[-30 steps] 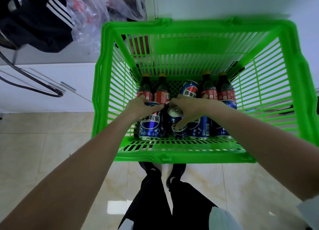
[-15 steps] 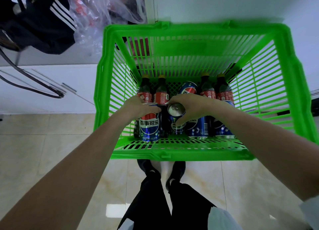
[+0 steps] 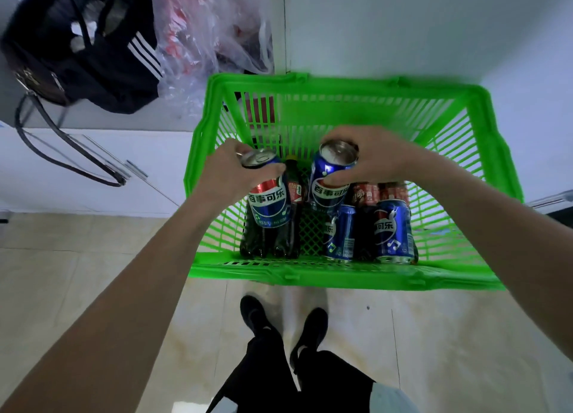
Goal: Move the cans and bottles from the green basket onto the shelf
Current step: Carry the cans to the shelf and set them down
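A green slatted basket point(image 3: 496, 152) stands on the floor in front of me. My left hand point(image 3: 223, 174) grips a blue Pepsi can point(image 3: 268, 202) by its top and holds it raised inside the basket. My right hand point(image 3: 375, 155) grips a second blue Pepsi can point(image 3: 328, 192) near its upturned end, also raised. Below them two more blue cans point(image 3: 393, 230) stand on the basket floor at the right. Dark bottles with red labels point(image 3: 294, 192) stand at the left and behind the cans. No shelf is in view.
A black bag with white stripes point(image 3: 86, 53) and a clear plastic bag point(image 3: 210, 28) lie on a white surface at the upper left. A white wall rises behind the basket. My feet in black shoes point(image 3: 254, 316) stand on the beige tiled floor just before the basket.
Both hands have lifted their cans up from the basket floor. The view has shifted, so the basket sits further right and lower.
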